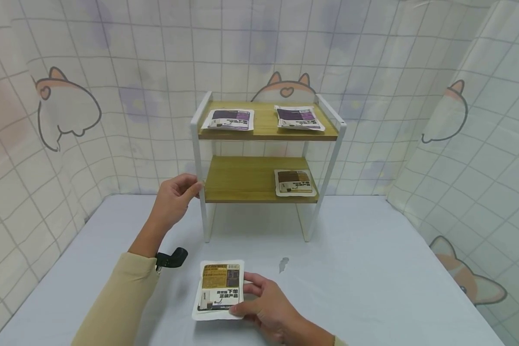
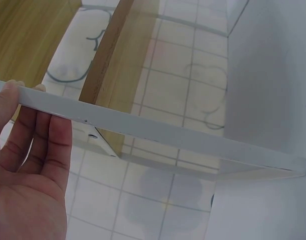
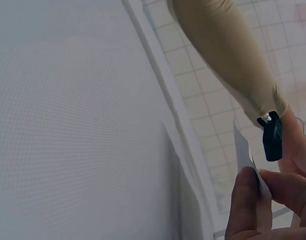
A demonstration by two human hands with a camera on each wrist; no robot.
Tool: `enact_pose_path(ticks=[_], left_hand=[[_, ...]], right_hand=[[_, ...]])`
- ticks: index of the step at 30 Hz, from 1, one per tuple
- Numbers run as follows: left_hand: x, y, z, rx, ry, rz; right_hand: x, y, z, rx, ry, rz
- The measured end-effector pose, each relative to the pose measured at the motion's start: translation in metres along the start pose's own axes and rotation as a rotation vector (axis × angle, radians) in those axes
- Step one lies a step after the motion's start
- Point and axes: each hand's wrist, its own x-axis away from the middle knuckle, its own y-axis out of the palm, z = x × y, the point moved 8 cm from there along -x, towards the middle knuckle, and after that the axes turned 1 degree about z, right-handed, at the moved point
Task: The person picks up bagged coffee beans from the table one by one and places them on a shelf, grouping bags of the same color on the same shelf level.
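My left hand (image 1: 175,197) grips the white left front post (image 2: 158,131) of a two-tier rack, thumb on one side and fingers on the other in the left wrist view. Lower down, my right hand (image 1: 270,305) pinches the right edge of a flat white-edged sachet (image 1: 218,286) with a gold and dark label. The sachet is held above the table, and it appears edge-on as a thin sheet (image 3: 244,147) in the right wrist view. Its printed face is turned up toward the head camera.
Two purple-labelled sachets (image 1: 230,120) lie on the rack's upper wooden shelf (image 1: 264,115), one at each side. A brown-labelled sachet (image 1: 295,183) lies at the right of the lower shelf (image 1: 242,178). The rack stands on a white-covered table (image 1: 372,269), with a patterned curtain (image 1: 155,96) behind.
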Motion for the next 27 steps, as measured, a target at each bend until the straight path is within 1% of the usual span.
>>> enact_pose_path(ticks=[13, 20, 27], left_hand=[[0.001, -0.001, 0.004, -0.002, 0.016, -0.003], [0.0, 0.0, 0.002, -0.005, 0.011, -0.002], [0.0, 0.0, 0.001, 0.001, 0.012, 0.014]], right_hand=[[0.001, -0.004, -0.012, 0.013, -0.027, -0.001], [0.002, -0.004, -0.017, 0.007, -0.045, -0.007], [0.004, -0.004, -0.02, 0.003, -0.051, -0.02]])
